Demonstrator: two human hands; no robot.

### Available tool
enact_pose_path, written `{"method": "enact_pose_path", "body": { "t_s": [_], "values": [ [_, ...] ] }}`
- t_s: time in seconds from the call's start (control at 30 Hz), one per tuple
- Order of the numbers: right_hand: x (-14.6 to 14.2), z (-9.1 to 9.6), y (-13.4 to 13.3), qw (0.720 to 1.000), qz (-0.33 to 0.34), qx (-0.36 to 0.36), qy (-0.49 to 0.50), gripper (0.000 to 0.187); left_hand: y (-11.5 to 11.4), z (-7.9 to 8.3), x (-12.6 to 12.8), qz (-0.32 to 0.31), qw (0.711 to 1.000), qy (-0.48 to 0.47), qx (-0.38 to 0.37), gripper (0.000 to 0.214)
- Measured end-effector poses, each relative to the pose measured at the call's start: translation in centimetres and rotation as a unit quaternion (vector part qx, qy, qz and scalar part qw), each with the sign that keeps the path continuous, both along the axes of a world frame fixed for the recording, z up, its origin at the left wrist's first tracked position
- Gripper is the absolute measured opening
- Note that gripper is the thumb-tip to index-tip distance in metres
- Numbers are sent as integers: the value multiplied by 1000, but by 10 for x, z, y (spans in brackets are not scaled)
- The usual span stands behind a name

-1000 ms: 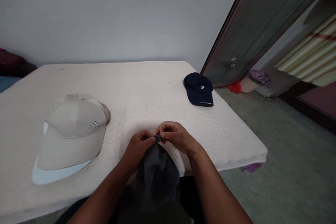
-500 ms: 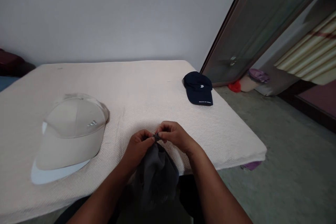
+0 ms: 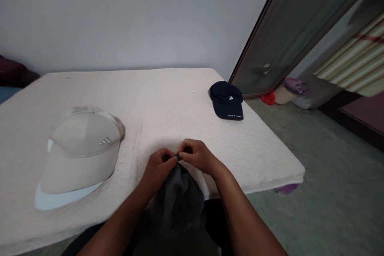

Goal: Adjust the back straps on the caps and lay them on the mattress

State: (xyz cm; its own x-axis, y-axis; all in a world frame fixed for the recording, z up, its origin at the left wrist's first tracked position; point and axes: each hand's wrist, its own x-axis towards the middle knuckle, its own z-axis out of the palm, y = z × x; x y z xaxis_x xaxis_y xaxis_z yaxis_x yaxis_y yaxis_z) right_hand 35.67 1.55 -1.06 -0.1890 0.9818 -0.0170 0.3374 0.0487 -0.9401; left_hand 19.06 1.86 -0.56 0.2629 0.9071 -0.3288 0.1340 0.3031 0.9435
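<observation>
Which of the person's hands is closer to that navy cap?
The right. The right hand is on the near side of the navy cap, somewhat to its left; the left hand is also on the near side, but farther left and farther away.

Grey cloth (image 3: 181, 194) in both hands (image 3: 157, 168) (image 3: 198, 154)

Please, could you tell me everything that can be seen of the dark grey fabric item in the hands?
The dark grey fabric item looks soft, matte and creased; its full shape is unclear. It hangs down at the near edge of the pale covered surface. At its top, a small narrow part is pinched by the left hand and the right hand. Its lower part is lost in shadow.
</observation>
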Motion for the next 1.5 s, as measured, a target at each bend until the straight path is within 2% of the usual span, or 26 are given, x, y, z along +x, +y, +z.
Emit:
{"method": "enact_pose_path", "body": {
  "t_s": [0.17, 0.4, 0.77, 0.97, 1.17, 1.23, 1.37, 1.5],
  "values": [
    [-1, 1, 0, 1000, 2, -3, 13, 6, 1, 0, -2, -21, 1000, -21, -7, 18],
    [-4, -1, 1, 1000, -18, 15, -22, 5, 3, -2, -2, -13, 1000, -21, -12, 20],
    [-2, 1, 2, 991, 24, -56, 115, 3, 4, -2, -6, -45, 998, -39, -23, 20],
    [-3, 1, 1, 993, 18, -56, 103, 5, 4, -5, -6, -44, 998, -40, -19, 21],
    [-2, -6, 0, 999, -21, -28, 37, 8, 6, -4, -4, -30, 999, -9, -13, 20],
    [-3, -7, 0, 999, -24, -25, 41, 6, 6, -5, -4, -28, 999, -13, -9, 20],
    [-5, -3, 1, 992, -3, -66, 111, 2, 4, -6, -4, -18, 999, -31, -20, 21],
    [-5, 0, -1, 982, 4, -117, 146, 7, 3, -7, -5, -4, 999, -32, -25, 22]
  ]
}}
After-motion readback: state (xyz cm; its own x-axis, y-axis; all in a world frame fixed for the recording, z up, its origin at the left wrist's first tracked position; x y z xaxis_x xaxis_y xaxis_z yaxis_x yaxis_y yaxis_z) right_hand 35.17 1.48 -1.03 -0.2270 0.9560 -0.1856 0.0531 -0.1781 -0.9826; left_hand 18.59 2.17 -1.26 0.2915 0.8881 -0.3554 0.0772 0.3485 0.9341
